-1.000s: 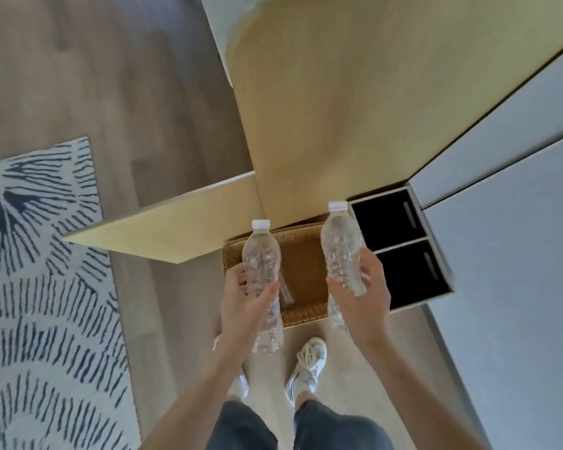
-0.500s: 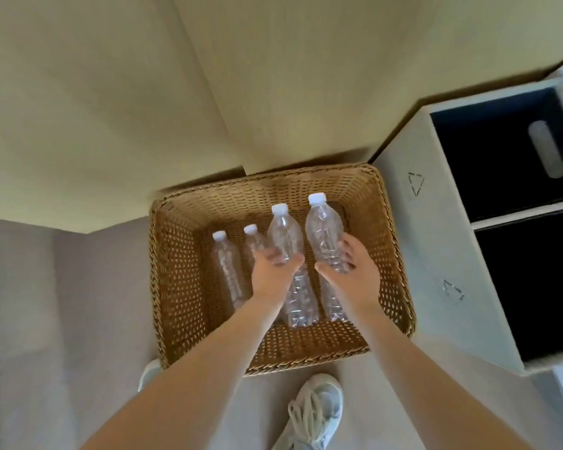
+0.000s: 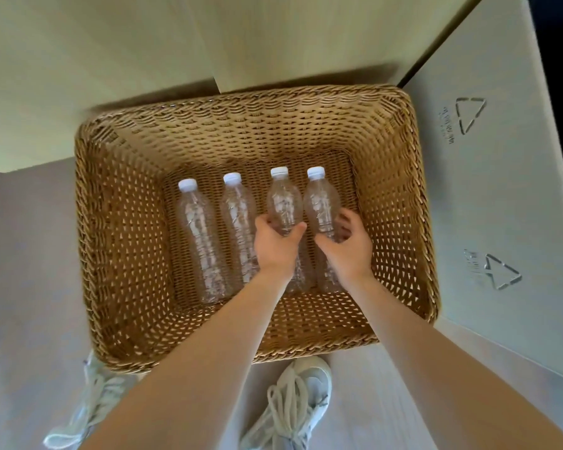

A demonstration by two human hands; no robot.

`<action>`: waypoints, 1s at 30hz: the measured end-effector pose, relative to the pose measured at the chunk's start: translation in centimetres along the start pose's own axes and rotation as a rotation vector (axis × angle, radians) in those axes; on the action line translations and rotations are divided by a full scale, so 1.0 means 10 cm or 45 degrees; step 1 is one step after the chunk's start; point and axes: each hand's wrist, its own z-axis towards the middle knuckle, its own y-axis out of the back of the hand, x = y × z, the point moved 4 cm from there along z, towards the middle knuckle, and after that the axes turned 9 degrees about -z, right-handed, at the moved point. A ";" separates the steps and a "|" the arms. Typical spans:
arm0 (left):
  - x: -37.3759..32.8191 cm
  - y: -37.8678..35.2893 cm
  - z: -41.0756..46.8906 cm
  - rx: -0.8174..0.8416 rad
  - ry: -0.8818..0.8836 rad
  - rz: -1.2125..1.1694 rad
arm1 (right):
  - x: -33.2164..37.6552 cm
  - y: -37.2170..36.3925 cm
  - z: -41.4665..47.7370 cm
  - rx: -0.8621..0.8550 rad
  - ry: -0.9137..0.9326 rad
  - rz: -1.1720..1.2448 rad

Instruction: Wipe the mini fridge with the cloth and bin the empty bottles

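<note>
A woven wicker basket (image 3: pixel 117 241) sits on the floor below me. Several clear empty bottles with white caps lie side by side on its bottom. My left hand (image 3: pixel 275 246) grips the third bottle (image 3: pixel 283 203) around its middle. My right hand (image 3: pixel 350 248) curls round the rightmost bottle (image 3: pixel 320 206), thumb on its left side, fingers on its right. Both held bottles are down at the basket floor. Two more bottles, one at far left (image 3: pixel 200 238) and one beside it (image 3: pixel 239 222), lie untouched. No fridge or cloth is in view.
A pale wooden cabinet panel (image 3: pixel 273 37) rises behind the basket. A grey bin unit (image 3: pixel 488 190) with recycling triangles stands right against the basket's right side. My two white sneakers, left (image 3: pixel 88 407) and right (image 3: pixel 293 401), stand on the floor by the near rim.
I have bent down toward the basket. Both hands lowered their bottles from above the rim to the basket floor, next to the two lying there.
</note>
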 end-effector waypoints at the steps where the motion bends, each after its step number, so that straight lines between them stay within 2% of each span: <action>1: 0.00 0.01 0.01 0.003 0.001 0.007 | -0.01 -0.02 0.01 0.007 -0.024 0.034; 8: 0.11 0.08 0.04 0.114 -0.016 0.102 | -0.03 -0.03 0.01 0.009 -0.026 0.087; 15: 0.09 0.14 -0.02 0.137 -0.092 0.137 | -0.04 0.00 0.00 0.026 0.032 -0.026; 21: 0.11 0.15 -0.01 0.138 -0.089 0.103 | -0.06 0.01 0.05 -0.001 0.003 -0.303; 28: -0.02 0.21 -0.13 0.122 -0.169 0.149 | 0.02 0.04 0.00 0.081 0.006 -0.288; 30: -0.13 0.28 -0.22 0.131 -0.196 0.181 | 0.14 0.12 -0.10 0.028 0.013 -0.281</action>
